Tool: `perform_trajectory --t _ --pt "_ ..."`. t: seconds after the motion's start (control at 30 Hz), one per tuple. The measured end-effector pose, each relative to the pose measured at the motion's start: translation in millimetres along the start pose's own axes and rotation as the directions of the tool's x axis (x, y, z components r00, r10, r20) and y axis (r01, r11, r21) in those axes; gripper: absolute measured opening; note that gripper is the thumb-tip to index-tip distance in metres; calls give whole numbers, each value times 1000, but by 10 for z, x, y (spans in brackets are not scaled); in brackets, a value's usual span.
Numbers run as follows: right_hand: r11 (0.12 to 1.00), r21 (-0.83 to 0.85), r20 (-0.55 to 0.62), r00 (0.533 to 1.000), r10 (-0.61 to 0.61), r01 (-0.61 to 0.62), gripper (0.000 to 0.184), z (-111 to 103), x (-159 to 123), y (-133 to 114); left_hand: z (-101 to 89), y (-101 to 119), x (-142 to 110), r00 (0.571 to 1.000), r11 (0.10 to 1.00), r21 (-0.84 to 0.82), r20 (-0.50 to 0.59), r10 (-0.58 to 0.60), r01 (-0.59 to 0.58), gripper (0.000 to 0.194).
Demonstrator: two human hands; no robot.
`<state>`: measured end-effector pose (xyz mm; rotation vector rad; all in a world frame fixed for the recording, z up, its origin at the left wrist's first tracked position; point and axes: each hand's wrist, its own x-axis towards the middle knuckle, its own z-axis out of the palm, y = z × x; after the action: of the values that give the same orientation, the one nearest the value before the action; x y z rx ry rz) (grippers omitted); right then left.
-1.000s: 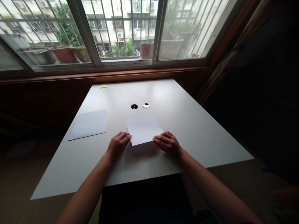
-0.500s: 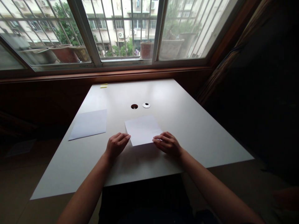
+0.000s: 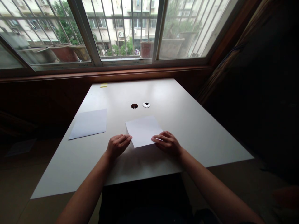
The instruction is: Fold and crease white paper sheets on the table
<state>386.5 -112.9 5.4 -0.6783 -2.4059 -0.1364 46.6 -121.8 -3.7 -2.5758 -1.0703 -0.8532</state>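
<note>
A white sheet of paper (image 3: 143,130) is held over the middle of the white table, its near edge raised a little and casting a shadow. My left hand (image 3: 118,145) pinches its left edge close to the near corner. At the near right corner, my right hand (image 3: 167,142) grips the sheet between thumb and fingers. The fingers of both hands are closed, and the thumbs are partly hidden.
More white paper (image 3: 89,123) lies at the table's left side. Behind the held sheet are a round hole (image 3: 134,106) and a round cover (image 3: 146,105). A yellow strip (image 3: 104,85) sits at the far left corner of the white table (image 3: 201,137). Barred windows stand beyond.
The held sheet has shifted and turned slightly, its near edge coming a little closer to me. Both hands keep their hold and have barely moved.
</note>
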Motion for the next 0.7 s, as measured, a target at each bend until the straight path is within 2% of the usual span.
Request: perform_trajectory --t 0.2,0.27,0.33,0.43,0.5,0.6,0.7 --pt "1000 -3 -15 1000 -2 2 38 -7 2 -13 -1 16 27 998 995 -76 -19 -60 58 24" --pt "1000 -3 -24 1000 3 -3 37 -6 0 -17 -1 20 47 988 980 -137 -24 -151 146 20" --pt "1000 1 -35 999 16 -16 36 2 -6 -15 -3 15 64 961 941 -206 -15 -277 268 18" --pt "999 12 -49 998 36 -35 34 19 -14 -2 -6 -9 86 892 829 -349 52 -449 437 37" --pt "999 11 -56 997 47 -46 34 25 -5 1 -10 -22 109 843 711 -465 177 -508 527 44" --pt "999 1 -58 997 43 -43 35 33 42 -28 -25 -19 164 751 516 -550 411 -517 657 49" --pt "1000 -9 -38 999 22 -23 35 68 121 -101 -47 -2 216 657 391 -530 561 -504 753 50"
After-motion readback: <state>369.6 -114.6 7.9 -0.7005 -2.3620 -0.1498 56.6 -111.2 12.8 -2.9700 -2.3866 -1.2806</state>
